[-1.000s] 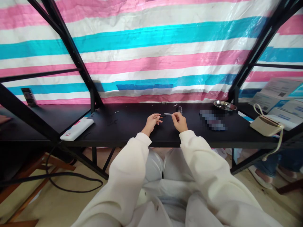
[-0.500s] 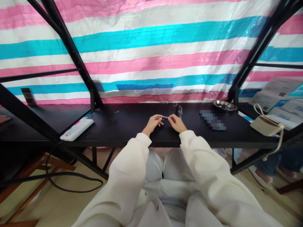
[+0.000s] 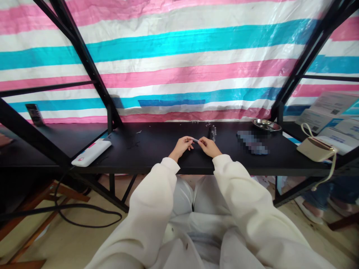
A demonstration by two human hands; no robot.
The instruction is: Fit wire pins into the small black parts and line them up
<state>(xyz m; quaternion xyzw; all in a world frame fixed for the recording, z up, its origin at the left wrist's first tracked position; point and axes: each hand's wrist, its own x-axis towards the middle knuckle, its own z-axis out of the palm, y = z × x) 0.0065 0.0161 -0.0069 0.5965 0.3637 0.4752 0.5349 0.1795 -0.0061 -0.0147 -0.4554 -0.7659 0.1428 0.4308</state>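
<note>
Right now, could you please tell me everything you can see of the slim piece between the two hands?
The slim piece looks greyish, narrow and straight; it may be plastic, but that is hard to tell. It is held nearly level over the black table, dipping slightly toward the right hand. Fingers of the left hand and the right hand grip it from either side, covering its ends, so its full length is hidden.
</note>
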